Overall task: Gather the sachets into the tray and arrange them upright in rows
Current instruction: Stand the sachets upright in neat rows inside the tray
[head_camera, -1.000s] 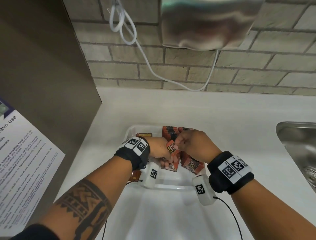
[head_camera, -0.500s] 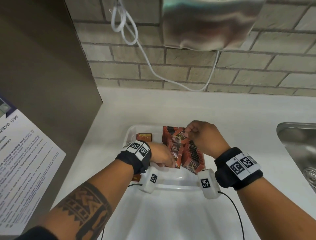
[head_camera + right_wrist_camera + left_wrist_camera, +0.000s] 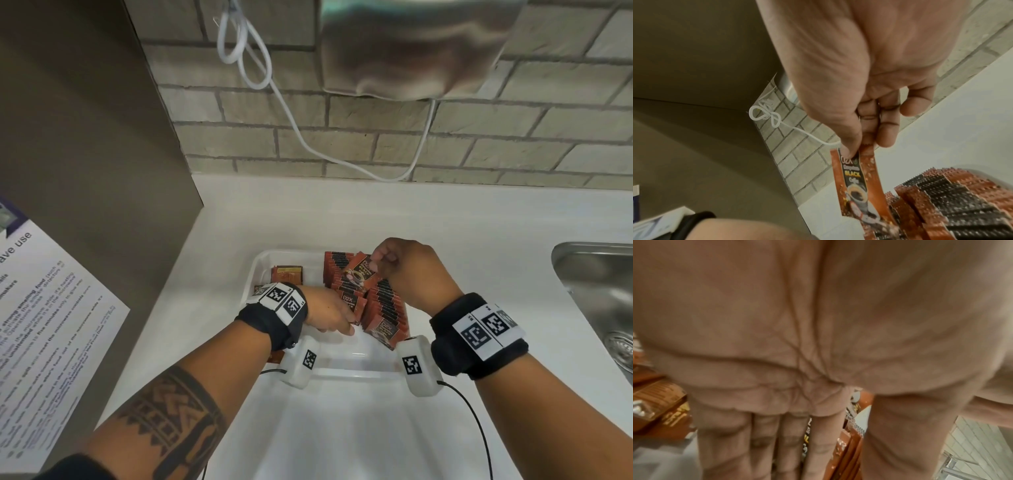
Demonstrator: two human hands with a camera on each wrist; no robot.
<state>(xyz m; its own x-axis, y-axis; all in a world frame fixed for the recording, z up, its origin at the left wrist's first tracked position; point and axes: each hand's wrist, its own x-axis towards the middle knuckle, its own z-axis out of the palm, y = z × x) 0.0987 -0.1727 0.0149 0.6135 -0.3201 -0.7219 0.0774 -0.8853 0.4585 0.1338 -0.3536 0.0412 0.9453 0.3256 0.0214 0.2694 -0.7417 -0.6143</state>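
Pinching one sachet (image 3: 856,180) by its top edge, the right hand (image 3: 409,270) has carried it to the far end of the upright rows (image 3: 383,301) in the tray (image 3: 260,270); the left hand (image 3: 325,313), fingers straight, steadies the near sachets. Slotting in seems next.

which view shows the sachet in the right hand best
The right wrist view: the held sachet hangs face-on, its top edge pinched by the right hand, with the BLACK print readable. The head view shows it smaller, tilted over the upright rows in the tray. In the left wrist view I cannot pick it out.
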